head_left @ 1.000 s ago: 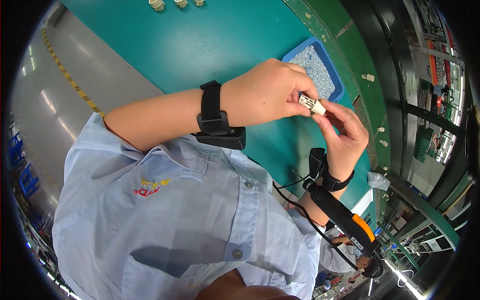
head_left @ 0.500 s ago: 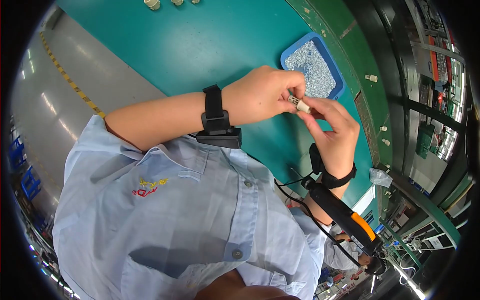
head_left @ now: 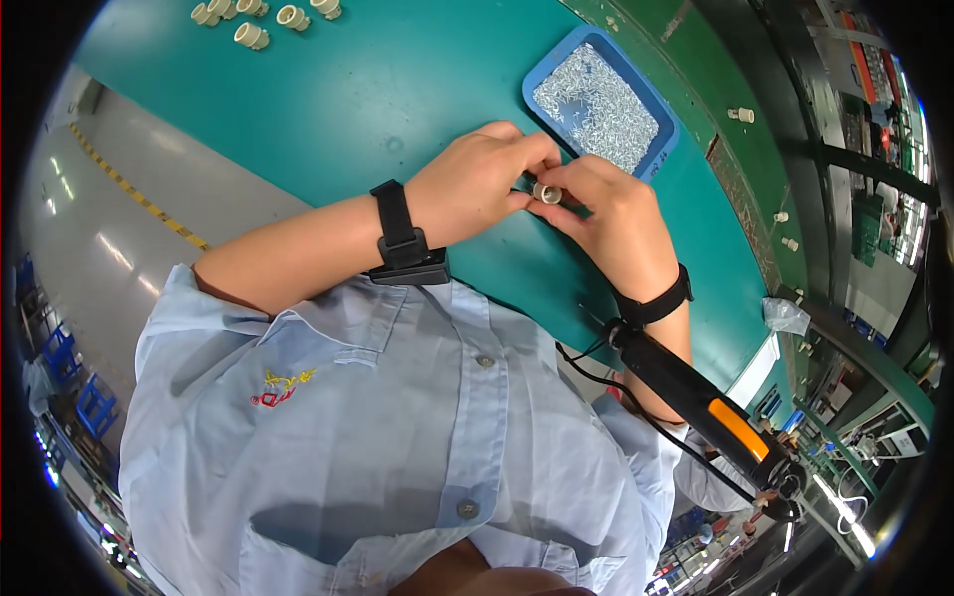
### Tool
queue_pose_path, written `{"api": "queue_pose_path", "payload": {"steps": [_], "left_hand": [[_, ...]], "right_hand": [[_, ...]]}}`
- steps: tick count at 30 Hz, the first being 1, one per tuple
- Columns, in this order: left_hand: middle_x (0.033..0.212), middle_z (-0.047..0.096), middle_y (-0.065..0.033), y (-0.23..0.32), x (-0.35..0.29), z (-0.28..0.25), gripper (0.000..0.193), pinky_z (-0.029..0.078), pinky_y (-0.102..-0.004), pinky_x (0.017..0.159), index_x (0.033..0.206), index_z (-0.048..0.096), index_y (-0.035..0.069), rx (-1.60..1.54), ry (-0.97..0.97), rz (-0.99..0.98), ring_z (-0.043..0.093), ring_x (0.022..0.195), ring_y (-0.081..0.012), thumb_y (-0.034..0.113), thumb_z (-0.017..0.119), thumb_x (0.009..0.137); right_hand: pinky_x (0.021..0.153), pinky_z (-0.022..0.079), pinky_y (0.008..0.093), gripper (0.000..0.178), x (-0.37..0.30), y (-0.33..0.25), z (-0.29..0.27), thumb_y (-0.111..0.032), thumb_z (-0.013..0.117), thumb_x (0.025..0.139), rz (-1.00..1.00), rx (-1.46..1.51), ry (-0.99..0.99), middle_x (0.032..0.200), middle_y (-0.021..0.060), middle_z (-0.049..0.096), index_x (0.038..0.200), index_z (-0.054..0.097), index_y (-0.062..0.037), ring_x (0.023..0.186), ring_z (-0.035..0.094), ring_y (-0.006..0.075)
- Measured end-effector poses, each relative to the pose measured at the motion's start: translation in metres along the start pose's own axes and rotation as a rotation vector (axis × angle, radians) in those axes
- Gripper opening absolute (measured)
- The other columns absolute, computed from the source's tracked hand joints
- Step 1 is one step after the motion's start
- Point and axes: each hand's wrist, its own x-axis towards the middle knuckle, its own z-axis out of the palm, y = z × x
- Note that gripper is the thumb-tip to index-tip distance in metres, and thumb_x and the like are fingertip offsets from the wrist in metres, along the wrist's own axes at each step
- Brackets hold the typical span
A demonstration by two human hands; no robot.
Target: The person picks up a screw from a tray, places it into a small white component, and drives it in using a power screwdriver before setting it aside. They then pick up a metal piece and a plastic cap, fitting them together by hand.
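Observation:
A small cream cylindrical socket (head_left: 547, 195) sits between my two hands above the table, its round open end turned toward me. My left hand (head_left: 479, 177) pinches its far left side, where a darker part shows between the fingertips. From the other side, my right hand (head_left: 618, 214) grips the socket between thumb and fingers. My fingers hide much of it. Just beyond my right hand stands a blue tray (head_left: 534, 87) with many small silvery screws or pins (head_left: 606, 104).
Several cream sockets (head_left: 251, 37) stand on the green table (head_left: 417, 70) at the far left. A black and orange electric screwdriver (head_left: 686, 387) hangs beside my right forearm, with its cable. A clear plastic bag (head_left: 786, 316) and loose cream pieces (head_left: 740, 115) lie to the right.
My hands appear further left, and the socket has turned so its open end faces me. The view has shifted, bringing more cream sockets in at the far left.

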Motion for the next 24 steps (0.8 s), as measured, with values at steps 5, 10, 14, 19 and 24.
{"api": "queue_pose_path", "payload": {"steps": [5,10,14,19,24], "left_hand": [[0.092,0.067,-0.0044,0.0,0.004,-0.002,0.036,0.047,-0.0351,0.08,0.103,0.059,0.007,0.018,-0.024,-0.042,0.057,0.093,-0.0245,0.003,0.072,0.07],[0.095,0.066,-0.0038,-0.001,0.005,-0.001,0.037,0.047,-0.0344,0.078,0.106,0.06,0.008,0.048,-0.027,-0.022,0.057,0.092,-0.0234,0.005,0.073,0.071],[0.094,0.068,-0.0049,0.003,0.008,-0.001,0.039,0.047,-0.0376,0.082,0.106,0.059,0.007,0.044,-0.029,-0.04,0.058,0.094,-0.0265,0.005,0.074,0.07],[0.101,0.066,-0.0067,0.002,0.004,-0.009,0.044,0.047,-0.037,0.084,0.112,0.059,0.007,0.028,-0.024,-0.006,0.059,0.096,-0.0271,0.004,0.074,0.07],[0.106,0.064,-0.0078,0.036,0.013,-0.026,0.04,0.047,-0.037,0.084,0.108,0.062,0.007,0.078,-0.044,0.05,0.058,0.096,-0.0276,0.006,0.075,0.07]], "right_hand": [[0.064,0.054,0.0297,0.033,0.001,0.004,-0.002,-0.007,0.079,0.068,0.014,0.047,0.006,0.087,0.0079,0.064,0.099,0.067,-0.0038,0.074,0.065,0.0215],[0.065,0.055,0.0284,0.037,0.001,0.007,-0.005,-0.007,0.08,0.067,0.019,0.081,0.016,0.088,0.0081,0.064,0.101,0.067,-0.0045,0.075,0.065,0.021],[0.068,0.055,0.0262,0.038,-0.002,0.009,-0.012,-0.005,0.081,0.065,0.075,0.158,0.033,0.089,0.0068,0.065,0.101,0.067,-0.005,0.077,0.065,0.0183],[0.077,0.054,0.0315,0.044,-0.038,0.04,-0.067,-0.02,0.078,0.072,0.232,0.54,0.237,0.094,0.0104,0.065,0.112,0.063,-0.0066,0.081,0.065,0.0203],[0.085,0.052,0.0496,0.078,-0.14,0.06,-0.083,-0.042,0.078,0.072,-0.436,1.144,0.403,0.117,0.0205,0.056,0.137,0.043,-0.0152,0.097,0.063,0.0299]]}}
